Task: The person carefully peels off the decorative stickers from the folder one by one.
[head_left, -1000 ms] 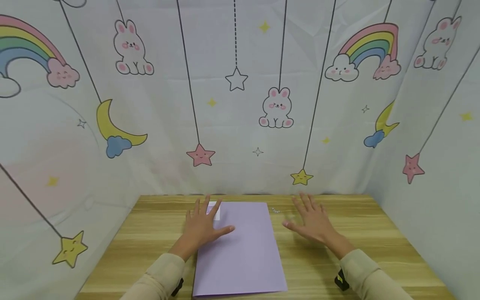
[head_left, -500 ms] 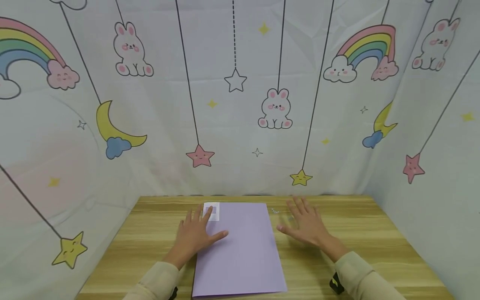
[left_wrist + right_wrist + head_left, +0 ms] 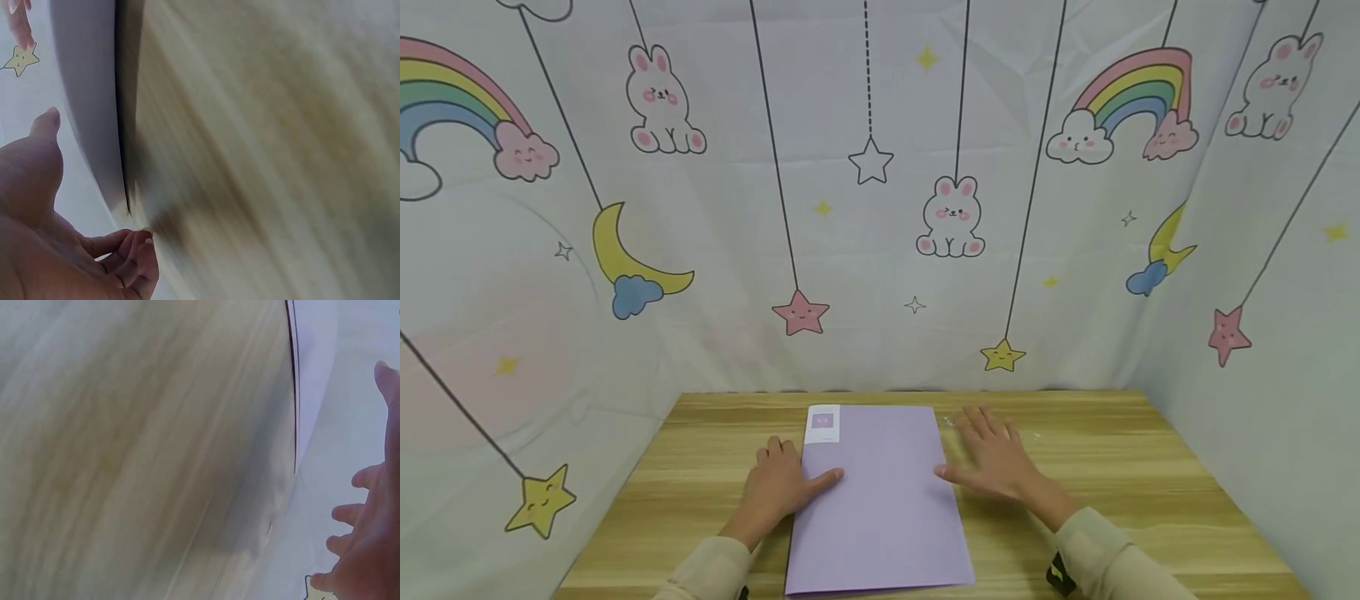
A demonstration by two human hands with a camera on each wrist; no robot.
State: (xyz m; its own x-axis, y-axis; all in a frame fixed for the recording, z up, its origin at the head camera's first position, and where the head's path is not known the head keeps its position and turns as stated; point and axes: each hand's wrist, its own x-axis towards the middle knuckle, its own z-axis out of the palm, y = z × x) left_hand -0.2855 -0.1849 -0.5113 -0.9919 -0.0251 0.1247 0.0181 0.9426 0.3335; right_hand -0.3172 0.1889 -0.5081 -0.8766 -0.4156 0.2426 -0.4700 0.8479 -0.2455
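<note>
A purple folder [image 3: 883,500] lies flat on the wooden table, with a white label [image 3: 829,435] in its far left corner. At its left edge is my left hand [image 3: 773,487], the thumb stretched over the cover and the other fingers bent down beside the edge. The left wrist view shows that thumb [image 3: 47,125] apart from the folder [image 3: 87,94], with nothing between it and the bent fingers. My right hand [image 3: 997,467] is by the folder's right edge, fingers spread and fairly straight. In the right wrist view this hand [image 3: 372,519] holds nothing.
The wood-grain table [image 3: 1120,500] extends to both sides of the folder. Several tiny pale specks lie beyond the folder's far right corner, too small to identify. A white curtain [image 3: 880,250] printed with rabbits, stars and rainbows encloses the table's back and sides.
My left hand has drawn back and left off the label, and its fingers have bent beside the folder's edge. My right hand has moved left and nearer, towards the right edge. The folder lies still.
</note>
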